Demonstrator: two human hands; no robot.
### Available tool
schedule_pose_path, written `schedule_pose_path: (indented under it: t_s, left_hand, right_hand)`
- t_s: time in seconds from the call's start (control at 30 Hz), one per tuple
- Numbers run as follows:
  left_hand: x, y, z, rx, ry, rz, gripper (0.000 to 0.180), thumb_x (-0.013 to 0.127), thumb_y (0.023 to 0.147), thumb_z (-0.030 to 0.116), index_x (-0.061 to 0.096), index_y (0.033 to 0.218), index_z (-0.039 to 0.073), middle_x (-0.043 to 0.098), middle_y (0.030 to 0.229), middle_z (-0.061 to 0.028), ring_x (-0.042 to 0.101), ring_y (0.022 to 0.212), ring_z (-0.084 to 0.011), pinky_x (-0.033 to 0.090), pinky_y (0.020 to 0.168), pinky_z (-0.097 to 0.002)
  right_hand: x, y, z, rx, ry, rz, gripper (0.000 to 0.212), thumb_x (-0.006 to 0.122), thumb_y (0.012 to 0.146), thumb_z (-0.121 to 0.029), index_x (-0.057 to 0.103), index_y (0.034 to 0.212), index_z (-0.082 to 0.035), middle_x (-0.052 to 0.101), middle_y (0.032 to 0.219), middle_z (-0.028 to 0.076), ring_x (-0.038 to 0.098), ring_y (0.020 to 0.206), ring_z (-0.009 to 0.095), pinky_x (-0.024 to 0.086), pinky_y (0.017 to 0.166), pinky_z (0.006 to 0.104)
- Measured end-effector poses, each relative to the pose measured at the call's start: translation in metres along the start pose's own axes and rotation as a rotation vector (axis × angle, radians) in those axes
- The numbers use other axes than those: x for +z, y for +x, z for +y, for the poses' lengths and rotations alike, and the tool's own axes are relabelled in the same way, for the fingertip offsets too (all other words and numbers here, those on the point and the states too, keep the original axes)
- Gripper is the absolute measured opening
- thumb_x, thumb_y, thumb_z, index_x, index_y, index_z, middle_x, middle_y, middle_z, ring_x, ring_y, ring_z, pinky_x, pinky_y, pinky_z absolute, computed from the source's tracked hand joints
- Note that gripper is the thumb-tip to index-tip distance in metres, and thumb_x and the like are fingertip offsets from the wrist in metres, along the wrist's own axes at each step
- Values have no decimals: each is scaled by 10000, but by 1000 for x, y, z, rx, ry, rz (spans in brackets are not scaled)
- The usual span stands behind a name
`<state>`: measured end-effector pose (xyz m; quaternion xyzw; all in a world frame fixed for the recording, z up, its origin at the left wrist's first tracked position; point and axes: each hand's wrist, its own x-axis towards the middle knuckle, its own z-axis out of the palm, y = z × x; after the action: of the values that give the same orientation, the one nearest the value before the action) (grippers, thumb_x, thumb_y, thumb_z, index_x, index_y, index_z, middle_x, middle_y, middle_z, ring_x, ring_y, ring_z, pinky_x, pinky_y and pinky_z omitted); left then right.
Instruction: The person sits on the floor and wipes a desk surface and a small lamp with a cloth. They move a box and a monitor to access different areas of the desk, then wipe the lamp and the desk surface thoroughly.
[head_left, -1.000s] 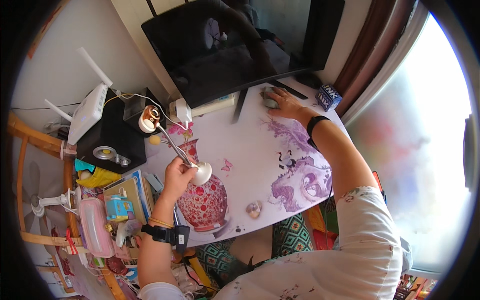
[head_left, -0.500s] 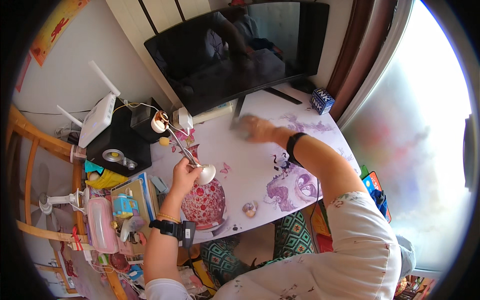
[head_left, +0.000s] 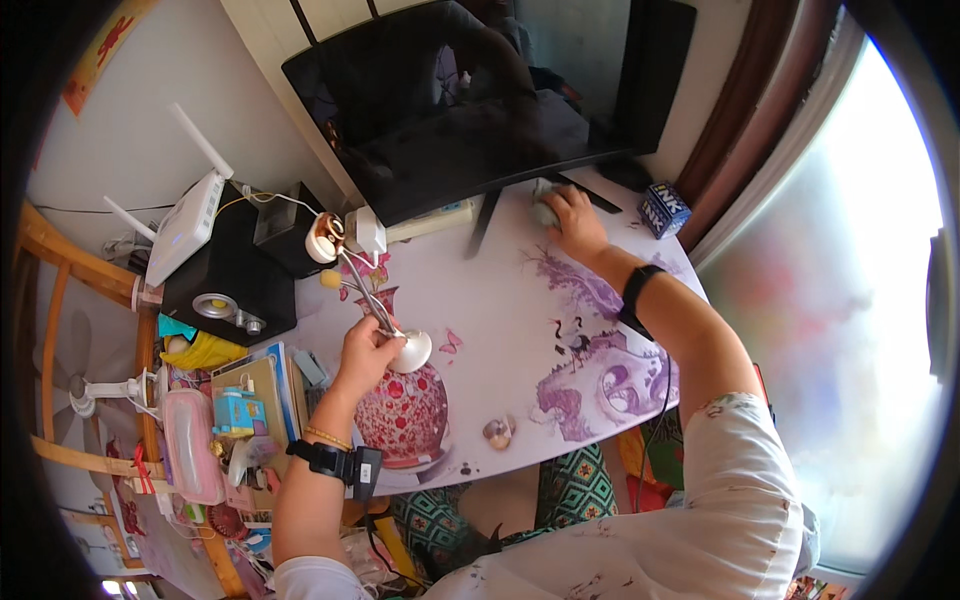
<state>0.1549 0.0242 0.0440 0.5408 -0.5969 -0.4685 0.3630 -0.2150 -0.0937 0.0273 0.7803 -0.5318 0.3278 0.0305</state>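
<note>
My left hand (head_left: 364, 358) is closed around a small gooseneck stand (head_left: 412, 352), near its white round base. The stand is tilted, and its bent metal neck runs up to a white rounded head near the speaker. My right hand (head_left: 578, 222) presses a grey-green cloth (head_left: 543, 210) onto the desk (head_left: 490, 320), between the black legs of the monitor stand. The fingers bend over the cloth and partly hide it. The desk top is white, printed with a red vase and purple scenery.
A large black monitor (head_left: 450, 120) stands along the back. A blue box (head_left: 664, 211) sits at the back right, by the window. At the left are a black speaker (head_left: 240, 300), a white router (head_left: 186, 235) and a pink case (head_left: 192, 445). A small round object (head_left: 499, 432) lies near the front edge.
My right hand has moved right with the cloth, from left of the monitor's legs to between them. My left hand keeps its hold on the stand. The view has shifted slightly.
</note>
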Motion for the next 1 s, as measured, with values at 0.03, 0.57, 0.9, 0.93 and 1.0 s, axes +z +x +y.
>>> schedule_pose_path:
  t_s: [0.03,0.57,0.9,0.93,1.0]
  left_hand:
    - [2,3,-2,16,18,-13,192,626,750,-18,544,917,27,570,706,-8,527,579,-69,430,515,-222]
    - [0,13,-5,70,57,-14,202,615,747,-37,537,924,18,570,738,-16,534,586,-69,434,518,-218]
    - [5,15,2,22,-46,41,201,627,747,-33,536,920,9,576,731,-20,536,575,-74,434,505,-222]
    - [8,17,1,27,-30,34,196,627,748,-31,537,918,9,576,732,-19,538,577,-76,435,506,-223]
    - [22,27,0,54,4,16,187,626,752,-28,541,914,9,576,734,-18,541,579,-78,437,508,-223]
  right_hand:
    - [12,16,10,67,-58,-53,479,643,678,-133,531,1142,-93,485,1174,178,448,1097,350,407,920,393]
    - [38,-27,-83,-472,239,-498,498,671,606,-144,570,1093,-128,498,1203,122,441,1145,305,383,957,408]
    - [-17,-32,-78,-453,268,-334,418,627,572,-29,620,984,-95,562,1057,106,500,1023,310,418,892,384]
    - [-18,-7,-52,-358,146,-302,438,634,571,-28,615,1004,-87,560,1066,115,493,1038,318,407,914,384]
    - [-7,26,1,-301,-82,-281,498,673,625,-106,577,1114,-116,500,1173,118,440,1109,320,371,960,366]
